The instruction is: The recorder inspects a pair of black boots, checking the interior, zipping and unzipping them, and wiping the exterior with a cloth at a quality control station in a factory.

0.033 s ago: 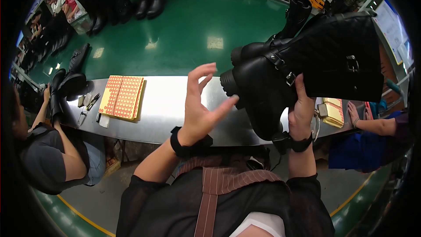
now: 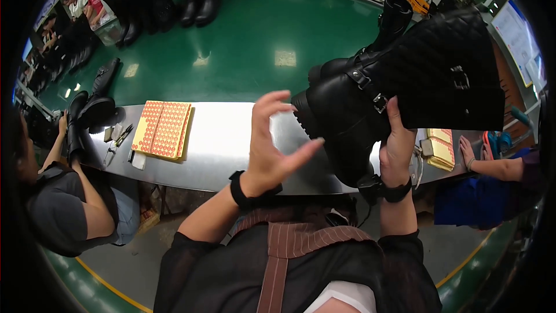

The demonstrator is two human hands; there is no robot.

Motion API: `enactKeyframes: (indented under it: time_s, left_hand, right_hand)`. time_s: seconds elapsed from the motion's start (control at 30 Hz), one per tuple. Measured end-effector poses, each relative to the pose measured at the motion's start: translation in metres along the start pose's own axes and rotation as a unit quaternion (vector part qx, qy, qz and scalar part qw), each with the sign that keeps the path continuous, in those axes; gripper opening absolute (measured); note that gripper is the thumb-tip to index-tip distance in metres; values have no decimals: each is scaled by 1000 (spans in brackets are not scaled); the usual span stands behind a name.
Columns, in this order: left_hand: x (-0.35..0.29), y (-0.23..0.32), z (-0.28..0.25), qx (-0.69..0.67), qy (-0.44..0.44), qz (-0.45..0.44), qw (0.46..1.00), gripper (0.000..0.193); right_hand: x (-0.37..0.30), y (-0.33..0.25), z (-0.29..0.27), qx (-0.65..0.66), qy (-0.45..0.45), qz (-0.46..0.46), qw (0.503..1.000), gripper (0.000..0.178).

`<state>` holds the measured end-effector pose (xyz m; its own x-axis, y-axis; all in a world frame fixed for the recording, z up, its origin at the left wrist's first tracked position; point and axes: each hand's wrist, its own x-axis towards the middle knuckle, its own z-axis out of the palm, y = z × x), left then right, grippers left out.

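Note:
My right hand (image 2: 398,146) grips a tall black boot (image 2: 405,81) by its heel and sole, holding it tilted above the steel table (image 2: 231,145). The boot has a quilted shaft and two buckled straps. A second black boot (image 2: 389,23) shows right behind it. My left hand (image 2: 271,149) is raised beside the boot's toe with fingers spread, holding nothing and just short of the leather. Both wrists wear black bands.
Sheets of orange round stickers (image 2: 162,128) lie on the table's left part, with small tools (image 2: 116,139) beside them. A person at left (image 2: 63,197) handles black boots (image 2: 87,110). Another person in blue (image 2: 492,185) sits right, by a yellow pad (image 2: 441,149). Boots line the green floor (image 2: 243,35).

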<state>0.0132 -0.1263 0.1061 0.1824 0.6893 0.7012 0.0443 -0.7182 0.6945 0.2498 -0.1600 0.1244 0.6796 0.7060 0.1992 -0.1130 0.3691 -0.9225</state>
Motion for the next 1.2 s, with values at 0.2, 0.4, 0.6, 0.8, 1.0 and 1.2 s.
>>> enactKeyframes:
  time_s: [0.2, 0.4, 0.6, 0.8, 1.0, 1.2]
  left_hand:
    - [-25, -17, 31, 141, -226, 53, 962, 53]
    - [-30, -32, 28, 146, -206, 50, 966, 60]
    - [-25, -26, 27, 254, -224, 7, 941, 61]
    - [-15, -17, 21, 202, -183, -88, 958, 74]
    - [0, -6, 20, 237, -160, -120, 951, 69]
    - [2, -34, 9, 82, -123, -204, 968, 71]
  right_hand:
    - [-23, 24, 9, -249, -274, 1, 929, 48]
    - [-35, 12, -48, -246, -391, -37, 886, 40]
    - [-38, 65, -93, -304, -337, 124, 882, 92]
    - [-82, 44, -52, -364, -464, -35, 807, 104]
    - [-87, 29, -50, -347, -554, 5, 757, 80]
    - [-71, 44, -90, -319, -411, -45, 853, 58]
